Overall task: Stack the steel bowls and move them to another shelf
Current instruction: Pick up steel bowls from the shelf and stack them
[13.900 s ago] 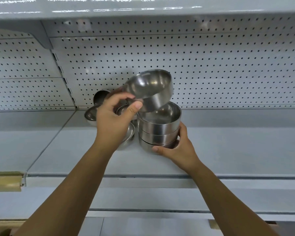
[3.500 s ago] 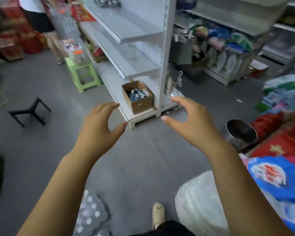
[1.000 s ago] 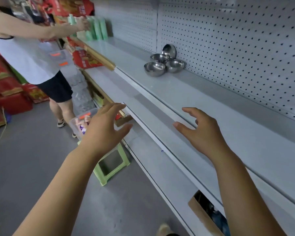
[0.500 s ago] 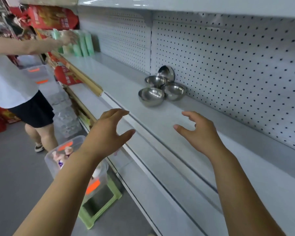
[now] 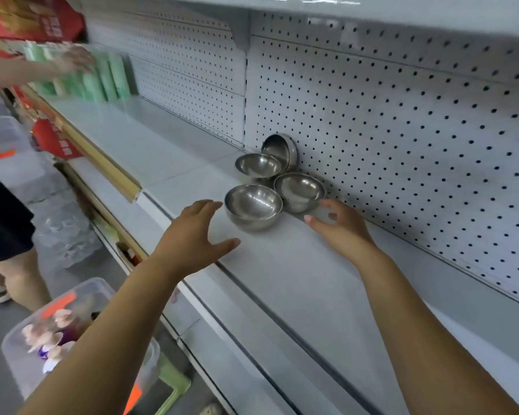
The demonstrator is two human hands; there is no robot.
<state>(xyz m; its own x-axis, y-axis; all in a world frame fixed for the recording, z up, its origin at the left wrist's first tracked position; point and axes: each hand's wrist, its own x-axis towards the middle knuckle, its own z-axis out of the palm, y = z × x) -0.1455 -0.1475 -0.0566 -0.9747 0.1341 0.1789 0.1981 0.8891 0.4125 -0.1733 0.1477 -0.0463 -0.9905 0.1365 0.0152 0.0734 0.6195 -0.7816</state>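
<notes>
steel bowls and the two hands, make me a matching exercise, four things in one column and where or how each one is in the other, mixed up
Column one
1. front bowl
2. rearmost bowl
3. left hand
4. right hand

Column two
a. tipped on its edge against the pegboard
b. open, just beside the right bowl
c. upright, closest to the front of the shelf
d. open, to the left of all the bowls

Pairs: 1-c, 2-a, 3-d, 4-b
</notes>
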